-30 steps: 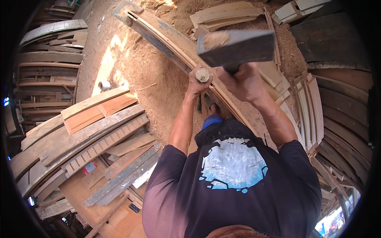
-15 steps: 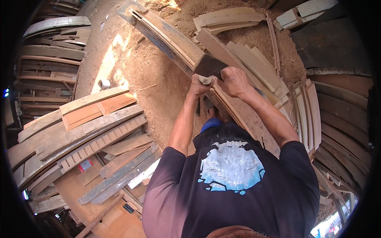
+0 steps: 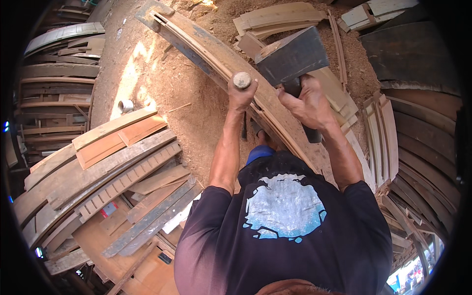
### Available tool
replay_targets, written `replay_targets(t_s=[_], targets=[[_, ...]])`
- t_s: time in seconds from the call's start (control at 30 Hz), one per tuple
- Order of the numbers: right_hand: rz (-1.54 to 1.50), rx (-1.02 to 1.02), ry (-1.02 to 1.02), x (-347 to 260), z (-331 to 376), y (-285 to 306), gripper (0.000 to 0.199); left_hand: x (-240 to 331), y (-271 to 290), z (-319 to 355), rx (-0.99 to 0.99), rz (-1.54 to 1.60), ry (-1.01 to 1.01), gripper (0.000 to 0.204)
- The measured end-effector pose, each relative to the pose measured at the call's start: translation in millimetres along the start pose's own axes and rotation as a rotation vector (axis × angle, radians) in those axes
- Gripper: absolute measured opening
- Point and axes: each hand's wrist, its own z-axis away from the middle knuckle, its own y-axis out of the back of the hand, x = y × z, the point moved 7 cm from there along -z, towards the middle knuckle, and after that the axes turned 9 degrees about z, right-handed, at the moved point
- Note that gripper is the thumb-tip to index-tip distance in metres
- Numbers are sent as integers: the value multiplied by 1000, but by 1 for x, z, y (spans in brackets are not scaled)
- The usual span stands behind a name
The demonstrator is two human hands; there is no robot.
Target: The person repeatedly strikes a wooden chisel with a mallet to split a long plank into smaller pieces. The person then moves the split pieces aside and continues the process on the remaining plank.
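My left hand (image 3: pixel 241 97) is closed around an upright chisel (image 3: pixel 242 80); the round, pale end of its handle shows above my fist, and its blade is hidden. Gripped by its handle in my right hand (image 3: pixel 309 105) is a mallet (image 3: pixel 296 56) with a big dark block head, raised to the right of the chisel and apart from it. Below both hands, a long grooved wooden piece (image 3: pixel 189 42) lies along a narrow wooden bench (image 3: pixel 223 51) that runs diagonally from far left to near right.
Boards and a slotted wooden piece (image 3: pixel 130 169) are piled at left. Cut planks (image 3: pixel 280 17) lie beyond the bench, and grooved lengths (image 3: pixel 381 142) stand at right. Wood shavings cover the floor (image 3: pixel 191 118). A small metal can (image 3: pixel 125 106) lies near the left pile.
The mallet has lifted off the chisel's handle end and moved up and to the right with my right hand. My left hand keeps its grip, shifted slightly left.
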Motion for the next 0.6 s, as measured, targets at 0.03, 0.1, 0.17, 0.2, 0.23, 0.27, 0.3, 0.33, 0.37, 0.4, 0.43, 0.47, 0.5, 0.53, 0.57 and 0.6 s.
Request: replay_targets(t_s=[0.03,0.1,0.17,0.2,0.23,0.27,0.3,0.33,0.37,0.4,0.43,0.47,0.5,0.53,0.57,0.6], targets=[[0,20,15,-6,-3,8,29,3,-4,-1,-15,-16,4,23],[-28,59,22,-14,-8,18,30,8,-12,-1,-43,-47,14,23],[-87,95,9,-16,-15,22,29,5,-20,-2,-77,-90,-9,23],[17,59,-9,-9,-18,17,29,3,-24,-2,-93,-112,-20,23],[121,29,-25,2,-23,10,29,2,-29,-1,-99,-138,-34,24],[228,5,-42,14,-28,5,29,3,-36,-1,-111,-162,-50,24],[389,-60,-48,31,-31,-7,30,5,-41,0,-122,-186,-67,25],[550,-126,-60,52,-32,-20,31,2,-45,2,-153,-195,-55,24],[711,-198,-66,61,-32,-27,32,0,-46,6,-175,-204,-44,24],[695,-207,-75,65,-30,-24,33,-3,-48,10,-199,-212,-34,24],[680,-223,-83,67,-29,-22,34,0,-44,17,-135,-213,-78,24],[664,-238,-92,67,-29,-21,35,1,-43,17,-154,-213,-84,23],[553,-134,-13,57,-32,-13,33,3,-40,15,-174,-213,-90,23],[436,-41,59,41,-32,-5,32,1,-36,20,-190,-215,-84,22],[317,58,134,24,-33,4,31,5,-33,20,-170,-170,-120,20],[272,71,91,16,-33,8,30,4,-30,20,-151,-154,-87,20]])
